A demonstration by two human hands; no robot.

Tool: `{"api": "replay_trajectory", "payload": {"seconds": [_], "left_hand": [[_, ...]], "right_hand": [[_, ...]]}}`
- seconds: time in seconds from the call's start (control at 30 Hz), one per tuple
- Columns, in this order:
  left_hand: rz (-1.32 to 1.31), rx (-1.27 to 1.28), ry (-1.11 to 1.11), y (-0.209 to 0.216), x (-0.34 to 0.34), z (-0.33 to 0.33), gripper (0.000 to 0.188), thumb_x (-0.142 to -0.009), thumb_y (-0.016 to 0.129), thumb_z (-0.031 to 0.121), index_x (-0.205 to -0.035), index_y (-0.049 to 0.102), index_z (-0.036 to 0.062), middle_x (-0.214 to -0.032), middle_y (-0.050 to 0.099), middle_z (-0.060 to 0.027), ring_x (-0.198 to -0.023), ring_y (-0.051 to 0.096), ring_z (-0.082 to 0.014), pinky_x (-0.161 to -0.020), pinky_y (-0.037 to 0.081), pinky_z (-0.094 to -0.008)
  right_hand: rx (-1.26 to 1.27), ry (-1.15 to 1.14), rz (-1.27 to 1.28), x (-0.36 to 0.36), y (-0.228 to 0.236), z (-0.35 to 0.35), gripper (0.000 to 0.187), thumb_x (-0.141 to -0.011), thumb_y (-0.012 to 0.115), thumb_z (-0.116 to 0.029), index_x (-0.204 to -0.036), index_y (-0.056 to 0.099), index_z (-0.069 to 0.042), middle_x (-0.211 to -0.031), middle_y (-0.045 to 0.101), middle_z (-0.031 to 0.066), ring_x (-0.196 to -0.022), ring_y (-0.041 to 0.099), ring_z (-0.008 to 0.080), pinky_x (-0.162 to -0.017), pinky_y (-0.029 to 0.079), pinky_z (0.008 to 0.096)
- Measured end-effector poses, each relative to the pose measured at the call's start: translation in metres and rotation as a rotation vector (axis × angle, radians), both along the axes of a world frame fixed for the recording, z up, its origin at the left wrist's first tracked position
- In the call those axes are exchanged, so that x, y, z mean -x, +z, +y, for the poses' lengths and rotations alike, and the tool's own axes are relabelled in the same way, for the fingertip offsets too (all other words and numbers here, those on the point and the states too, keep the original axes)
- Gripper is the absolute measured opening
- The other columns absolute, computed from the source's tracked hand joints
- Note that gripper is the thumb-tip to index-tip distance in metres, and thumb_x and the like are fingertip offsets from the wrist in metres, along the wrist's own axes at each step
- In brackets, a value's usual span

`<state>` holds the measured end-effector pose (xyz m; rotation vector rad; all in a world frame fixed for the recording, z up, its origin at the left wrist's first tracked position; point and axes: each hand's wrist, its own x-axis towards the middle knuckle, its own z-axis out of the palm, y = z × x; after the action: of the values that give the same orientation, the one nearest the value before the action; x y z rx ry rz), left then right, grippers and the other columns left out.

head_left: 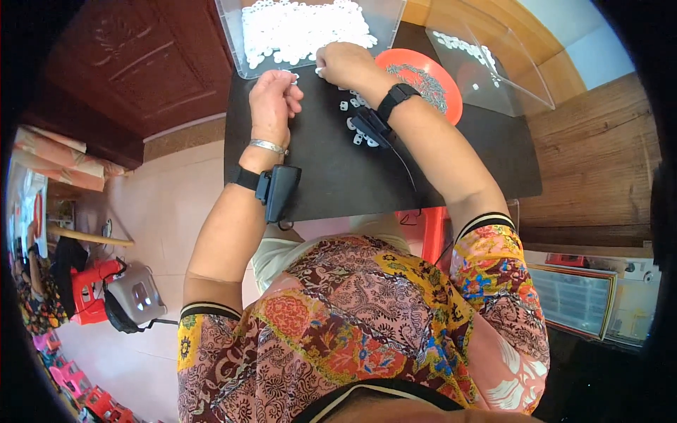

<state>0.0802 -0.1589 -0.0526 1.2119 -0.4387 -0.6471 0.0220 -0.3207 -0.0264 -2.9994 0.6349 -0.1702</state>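
Firstly, left hand (271,99), curled by a white piece (295,78), grip unclear; clear bin (231,32) heaped with white pieces (303,29); right hand (347,65), apart from the left, pinching another white piece (320,71); loose white pieces (358,139) on dark surface (317,169); orange-red bowl (455,106), metal pins (423,81); clear container (518,92).

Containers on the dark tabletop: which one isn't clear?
The round orange-red bowl, just right of the right hand. It's opaque and holds small grey pieces; the left box and right box are see-through.

Clear bin (388,17) cropped, right fingers (325,59) partly hidden
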Motion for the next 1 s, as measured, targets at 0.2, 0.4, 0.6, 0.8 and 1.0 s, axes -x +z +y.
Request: {"api": "replay_trajectory", "payload": {"seconds": [0.2, 0.4, 0.6, 0.8, 1.0], "left_hand": [[0.002, -0.071, -0.087, 0.007, 0.011, -0.006, 0.016, -0.089, 0.05, 0.018, -0.081, 0.057, 0.0068, -0.061, 0.056, -0.0014, -0.045, 0.047, -0.007, -0.04, 0.032, -0.0203], [-0.121, -0.138, -0.263, 0.004, 0.02, -0.002, 0.02, -0.09, 0.048, 0.02, -0.077, 0.055, 0.0078, -0.061, 0.055, -0.0002, -0.046, 0.046, -0.0073, -0.041, 0.032, -0.0206], [-0.107, -0.115, -0.412, 0.002, 0.021, -0.001, 0.018, -0.092, 0.047, 0.019, -0.078, 0.053, 0.0093, -0.063, 0.055, 0.0009, -0.048, 0.047, -0.0058, -0.043, 0.032, -0.0185], [-0.039, -0.072, -0.401, 0.002, 0.019, -0.002, 0.016, -0.092, 0.046, 0.019, -0.082, 0.054, 0.0084, -0.064, 0.056, -0.0004, -0.048, 0.049, -0.0073, -0.044, 0.034, -0.0186], [-0.01, -0.095, -0.397, 0.002, 0.017, -0.001, 0.017, -0.093, 0.045, 0.021, -0.087, 0.053, 0.0072, -0.065, 0.057, -0.0024, -0.049, 0.05, -0.0084, -0.046, 0.036, -0.0188]], "right_hand": [[-0.493, 0.214, -0.277, 0.02, 0.0, -0.009, 0.013, -0.082, 0.065, -0.016, -0.091, 0.065, -0.006, -0.076, 0.065, 0.0079, -0.07, 0.063, 0.0172, -0.063, 0.049, 0.0311], [-0.552, 0.265, -0.482, 0.064, 0.016, 0.036, 0.014, -0.084, 0.062, -0.012, -0.094, 0.066, -0.002, -0.081, 0.065, 0.0085, -0.074, 0.061, 0.018, -0.068, 0.048, 0.029], [-0.505, 0.32, -0.494, 0.078, 0.009, 0.029, 0.014, -0.084, 0.061, -0.01, -0.094, 0.066, -0.001, -0.083, 0.065, 0.009, -0.076, 0.062, 0.018, -0.069, 0.048, 0.0282], [-0.742, 0.209, -0.623, 0.082, -0.002, 0.035, 0.016, -0.081, 0.065, -0.011, -0.093, 0.064, 0.0, -0.079, 0.064, 0.0055, -0.07, 0.06, 0.0088, -0.062, 0.048, 0.024], [-0.55, 0.284, -0.721, 0.081, -0.012, 0.037, 0.016, -0.078, 0.064, -0.013, -0.089, 0.063, -0.002, -0.075, 0.061, 0.0084, -0.064, 0.061, 0.0169, -0.059, 0.048, 0.0279]]}}
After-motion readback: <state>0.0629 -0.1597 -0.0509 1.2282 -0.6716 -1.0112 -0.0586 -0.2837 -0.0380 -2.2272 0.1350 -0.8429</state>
